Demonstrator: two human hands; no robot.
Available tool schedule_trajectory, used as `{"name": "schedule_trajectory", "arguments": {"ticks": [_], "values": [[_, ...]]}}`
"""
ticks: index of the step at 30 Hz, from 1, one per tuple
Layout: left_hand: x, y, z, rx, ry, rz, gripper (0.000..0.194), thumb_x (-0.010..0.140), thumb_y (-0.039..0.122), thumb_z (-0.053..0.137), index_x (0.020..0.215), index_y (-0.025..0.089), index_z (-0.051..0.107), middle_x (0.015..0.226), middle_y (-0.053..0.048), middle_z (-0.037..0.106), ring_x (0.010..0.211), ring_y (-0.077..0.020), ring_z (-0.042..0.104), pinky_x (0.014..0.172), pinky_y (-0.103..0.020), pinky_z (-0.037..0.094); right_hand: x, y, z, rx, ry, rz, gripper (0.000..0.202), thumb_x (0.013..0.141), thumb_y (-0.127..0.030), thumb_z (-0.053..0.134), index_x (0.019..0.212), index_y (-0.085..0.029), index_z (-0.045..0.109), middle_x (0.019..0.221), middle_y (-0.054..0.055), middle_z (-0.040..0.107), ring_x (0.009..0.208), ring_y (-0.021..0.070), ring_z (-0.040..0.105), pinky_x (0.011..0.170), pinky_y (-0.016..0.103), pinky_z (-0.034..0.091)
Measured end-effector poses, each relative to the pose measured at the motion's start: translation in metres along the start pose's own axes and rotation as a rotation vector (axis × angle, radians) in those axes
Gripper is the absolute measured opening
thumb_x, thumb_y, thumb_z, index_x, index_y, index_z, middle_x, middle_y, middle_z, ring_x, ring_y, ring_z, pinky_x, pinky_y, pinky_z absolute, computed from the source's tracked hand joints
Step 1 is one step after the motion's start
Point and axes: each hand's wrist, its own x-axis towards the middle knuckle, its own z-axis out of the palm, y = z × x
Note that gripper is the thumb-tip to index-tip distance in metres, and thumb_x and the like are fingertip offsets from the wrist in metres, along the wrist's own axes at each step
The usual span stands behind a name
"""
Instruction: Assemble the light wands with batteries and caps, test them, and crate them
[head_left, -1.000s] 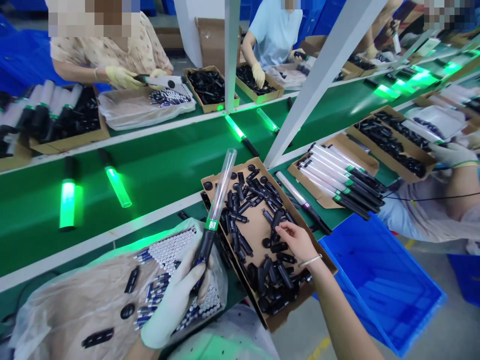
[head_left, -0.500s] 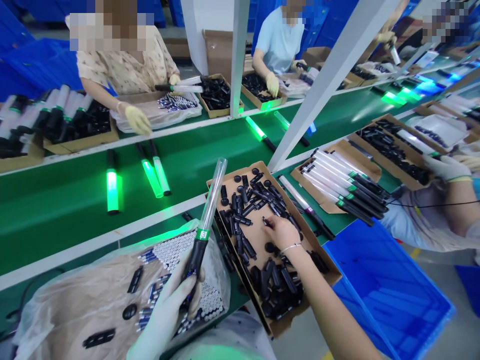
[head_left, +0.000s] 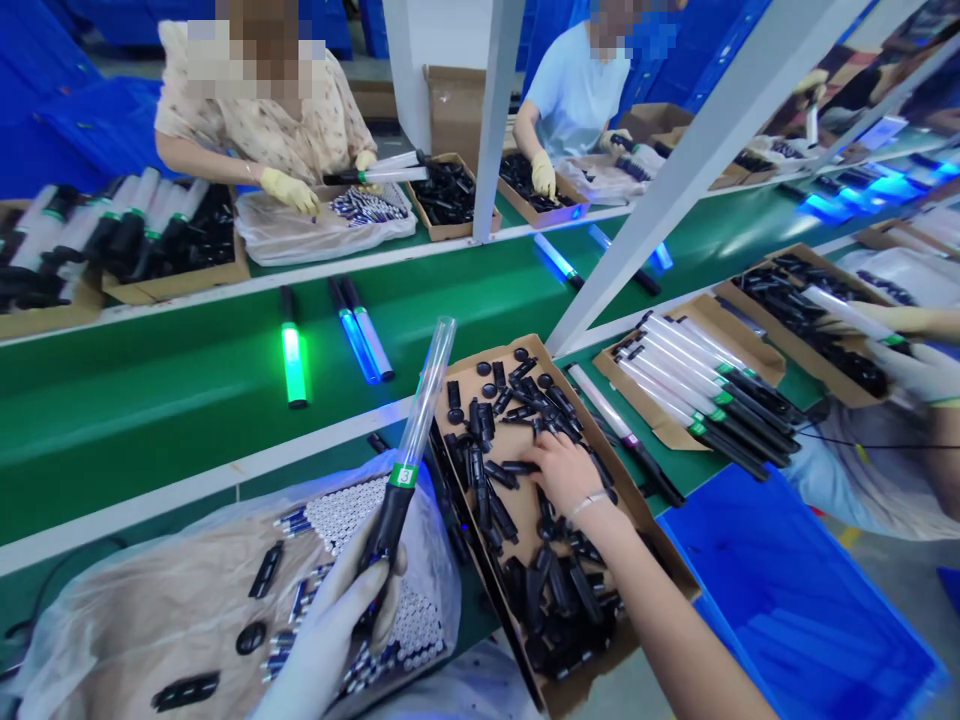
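My gloved left hand (head_left: 360, 600) is wrapped round the black handle of a light stick (head_left: 405, 475) with a clear tube and a green band marked 3. The stick leans up and to the right, over the edge of a plastic-lined tray of batteries (head_left: 352, 510). My bare right hand (head_left: 562, 470) reaches into a cardboard box (head_left: 517, 440) of black plastic parts (head_left: 480, 480). Its fingers are bent down among the parts near the middle of the box; whether they grip one is hidden.
A green conveyor (head_left: 187, 350) with lit sticks runs behind. A slanted white post (head_left: 660, 190) rises past the box. At right are a box of finished sticks (head_left: 675, 370) and a blue bin (head_left: 795, 590). Co-workers sit across and at right.
My right hand has shifted slightly within the box, and the small part seen at its fingertips is no longer visible. Conveyor sticks have moved right; several glow blue instead of green.
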Motion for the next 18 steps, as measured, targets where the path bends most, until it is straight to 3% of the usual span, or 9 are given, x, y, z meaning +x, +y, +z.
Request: {"name": "schedule_trajectory", "arguments": {"ticks": [3, 6, 10, 15, 18], "values": [[0.003, 0.0, -0.004, 0.014, 0.006, -0.024, 0.073, 0.077, 0.037, 0.071, 0.143, 0.029, 0.041, 0.084, -0.004, 0.066, 0.048, -0.0106, 0.047, 0.041, -0.022, 0.039, -0.006, -0.004, -0.003, 0.048, 0.04, 0.051, 0.015, 0.086, -0.013, 0.061, 0.089, -0.022, 0.072, 0.093, 0.009, 0.063, 0.093, 0.0268, 0.057, 0.074, 0.036, 0.045], [0.008, 0.002, -0.002, 0.023, -0.009, -0.01, 0.073, 0.08, 0.039, 0.068, 0.145, 0.028, 0.037, 0.087, -0.003, 0.064, 0.048, -0.0086, 0.046, 0.041, -0.021, 0.038, 0.027, -0.03, 0.001, 0.249, 0.193, 0.034, 0.015, 0.091, -0.018, 0.056, 0.102, -0.018, 0.066, 0.098, 0.009, 0.062, 0.091, 0.0233, 0.059, 0.081, 0.033, 0.048], [0.011, 0.01, 0.004, 0.031, -0.007, 0.006, 0.073, 0.079, 0.042, 0.068, 0.143, 0.025, 0.037, 0.089, -0.003, 0.063, 0.048, -0.0084, 0.047, 0.041, -0.021, 0.039, 0.072, -0.053, 0.018, 0.382, 0.257, 0.038, 0.034, 0.081, -0.014, 0.063, 0.115, -0.015, 0.058, 0.106, 0.012, 0.062, 0.098, 0.0253, 0.06, 0.085, 0.035, 0.05], [0.016, 0.014, -0.001, 0.012, -0.034, 0.033, 0.069, 0.081, 0.042, 0.066, 0.142, 0.029, 0.038, 0.088, -0.002, 0.062, 0.046, -0.0073, 0.045, 0.041, -0.021, 0.038, 0.053, -0.018, 0.025, 0.403, 0.249, 0.205, 0.045, 0.081, -0.008, 0.054, 0.125, -0.014, 0.052, 0.091, 0.008, 0.065, 0.076, 0.0215, 0.062, 0.074, 0.034, 0.05], [0.021, 0.011, -0.006, -0.005, -0.035, 0.02, 0.07, 0.08, 0.042, 0.067, 0.142, 0.029, 0.039, 0.091, -0.003, 0.062, 0.048, -0.0072, 0.046, 0.041, -0.02, 0.038, 0.042, -0.01, 0.017, 0.247, 0.351, 0.194, 0.038, 0.082, -0.01, 0.055, 0.119, -0.017, 0.059, 0.101, 0.011, 0.062, 0.085, 0.0246, 0.059, 0.076, 0.036, 0.048]]}}
